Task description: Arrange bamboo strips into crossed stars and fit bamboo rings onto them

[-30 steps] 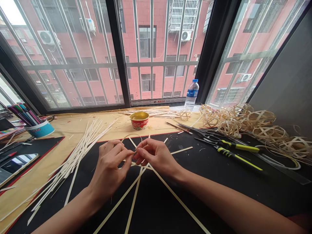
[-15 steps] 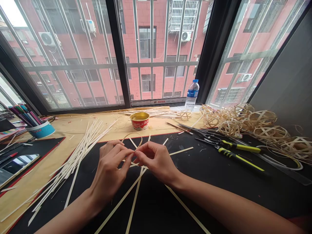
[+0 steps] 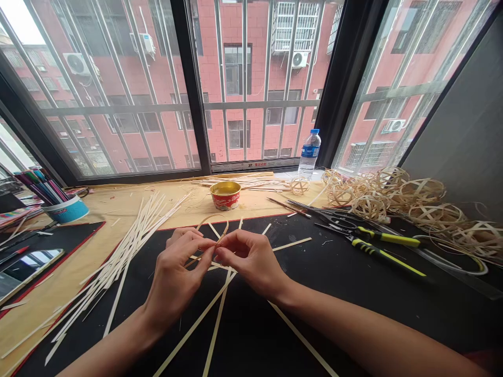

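Observation:
My left hand (image 3: 176,275) and my right hand (image 3: 247,259) meet over a black mat (image 3: 353,293), fingertips pinched together on thin pale bamboo strips (image 3: 220,309). The strips cross under my fingers and fan out toward me. One strip curls into a small loop (image 3: 212,218) just beyond my fingertips. Both hands are closed on the strips at the crossing point.
A bundle of loose bamboo strips (image 3: 129,241) lies to the left. A red-and-gold tin (image 3: 225,195) and a water bottle (image 3: 308,153) stand near the window. Woven bamboo balls (image 3: 393,196) pile up at the right, beside yellow-handled shears (image 3: 377,243). A pen cup (image 3: 65,207) sits far left.
My fingers have shifted slightly on the crossing strips and the hands have drawn a little closer. The strips and loop stay in nearly the same place.

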`<state>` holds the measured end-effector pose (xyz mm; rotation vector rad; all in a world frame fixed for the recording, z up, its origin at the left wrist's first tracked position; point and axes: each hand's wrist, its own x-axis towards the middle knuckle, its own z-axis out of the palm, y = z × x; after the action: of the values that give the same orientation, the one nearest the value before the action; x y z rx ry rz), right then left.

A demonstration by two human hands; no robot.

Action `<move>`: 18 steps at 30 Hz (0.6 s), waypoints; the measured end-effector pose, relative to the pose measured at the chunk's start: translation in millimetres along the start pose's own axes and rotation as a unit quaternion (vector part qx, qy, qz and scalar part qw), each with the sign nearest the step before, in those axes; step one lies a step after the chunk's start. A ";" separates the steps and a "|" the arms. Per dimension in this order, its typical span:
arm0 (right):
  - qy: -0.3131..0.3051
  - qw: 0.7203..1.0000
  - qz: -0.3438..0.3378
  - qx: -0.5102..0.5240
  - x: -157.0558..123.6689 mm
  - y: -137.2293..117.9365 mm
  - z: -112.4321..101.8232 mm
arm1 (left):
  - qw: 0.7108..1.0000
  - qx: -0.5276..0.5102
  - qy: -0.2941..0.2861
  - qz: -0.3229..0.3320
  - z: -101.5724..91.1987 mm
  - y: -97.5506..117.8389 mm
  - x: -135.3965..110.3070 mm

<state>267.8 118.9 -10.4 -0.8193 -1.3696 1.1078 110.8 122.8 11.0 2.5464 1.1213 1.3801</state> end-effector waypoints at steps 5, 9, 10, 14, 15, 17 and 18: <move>0.024 0.999 -0.025 -0.008 -1.4 0.1 1.8 | 0.999 -0.032 0.001 -0.018 -0.2 1.1 -1.3; 0.041 0.992 -0.092 -0.082 -1.7 1.9 0.1 | 0.999 -0.032 -0.003 -0.020 0.4 -0.3 -1.9; 0.042 0.984 -0.127 -0.115 -1.8 2.5 -0.8 | 0.999 -0.031 -0.003 -0.020 0.6 -0.5 -2.0; 0.036 0.930 -0.275 -0.241 -3.3 3.8 -3.8 | 0.999 -0.029 -0.011 -0.014 0.5 0.0 -1.8; 0.038 0.919 -0.295 -0.257 -3.7 4.0 -4.0 | 0.999 -0.029 -0.014 -0.011 0.2 0.4 -1.7; 0.050 0.908 -0.315 -0.271 -4.2 4.4 -3.9 | 0.999 -0.029 -0.017 -0.005 -0.5 1.1 -1.5; 0.056 0.905 -0.319 -0.276 -4.4 4.8 -3.7 | 0.999 -0.028 -0.017 -0.003 -0.8 1.4 -1.4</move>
<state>271.3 116.9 -16.6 -0.7237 -1.7087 0.1530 110.5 120.7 11.0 2.5160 1.0682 1.3420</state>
